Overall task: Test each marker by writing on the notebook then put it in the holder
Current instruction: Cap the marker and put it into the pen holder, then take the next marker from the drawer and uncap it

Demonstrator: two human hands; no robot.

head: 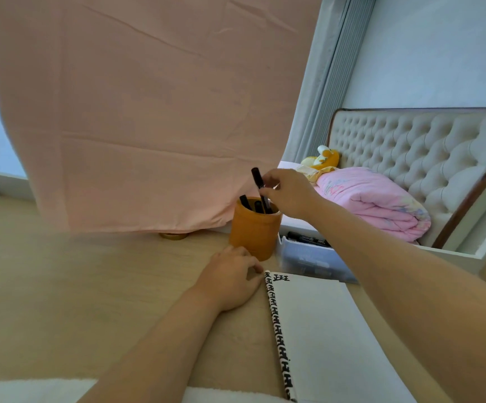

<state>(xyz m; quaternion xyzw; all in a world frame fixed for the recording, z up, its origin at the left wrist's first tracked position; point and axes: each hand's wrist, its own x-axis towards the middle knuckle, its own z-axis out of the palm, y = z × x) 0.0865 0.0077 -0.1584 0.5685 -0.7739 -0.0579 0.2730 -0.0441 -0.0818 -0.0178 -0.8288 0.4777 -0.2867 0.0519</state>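
Surfaces noted: bench (90, 286) pale wood grain, matt. holder (253, 231) orange, matt, faintly rough, clay-like. marker (257, 178) black plastic, slight sheen. notebook (323, 330) page white matt paper. backdrop (149, 112) pink cloth, creased. box (308, 260) at the bench's right edge, frosted translucent plastic.

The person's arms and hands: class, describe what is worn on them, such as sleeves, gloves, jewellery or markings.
The left forearm and right forearm are bare as far as the frame shows: no sleeves. The left hand and the right hand wear no gloves, and no watch, bracelet, ring or marking is visible.
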